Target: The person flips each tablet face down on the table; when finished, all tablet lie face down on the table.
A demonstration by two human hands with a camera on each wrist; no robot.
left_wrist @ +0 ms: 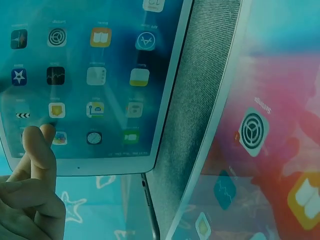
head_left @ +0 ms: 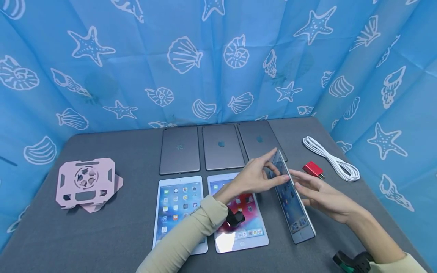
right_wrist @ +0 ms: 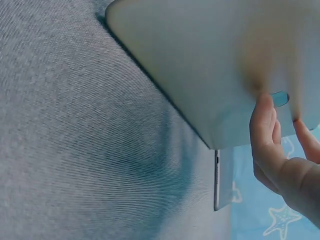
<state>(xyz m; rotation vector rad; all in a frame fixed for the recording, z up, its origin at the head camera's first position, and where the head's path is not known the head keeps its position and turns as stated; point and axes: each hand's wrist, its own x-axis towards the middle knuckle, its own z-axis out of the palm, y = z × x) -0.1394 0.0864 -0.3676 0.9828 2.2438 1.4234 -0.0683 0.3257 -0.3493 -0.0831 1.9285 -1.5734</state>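
A: What is worn on the left arm?
B: A pale beige sleeve [head_left: 181, 239] ending in a broad cuff [head_left: 216, 211]; just right of it, a small, rounded black device [head_left: 235, 218].
A: And the right?
B: A matching sleeve [head_left: 397, 264], near right; to its left, a blocky black device [head_left: 362, 261] with a green patch [head_left: 345, 267]. Left hand [head_left: 253, 175] and right hand [head_left: 322, 199]: bare.

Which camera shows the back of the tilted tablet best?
The right wrist view: the tablet turns its broad back to it, partly covered by the right hand. The head and left wrist views show its screen instead, hiding the back.
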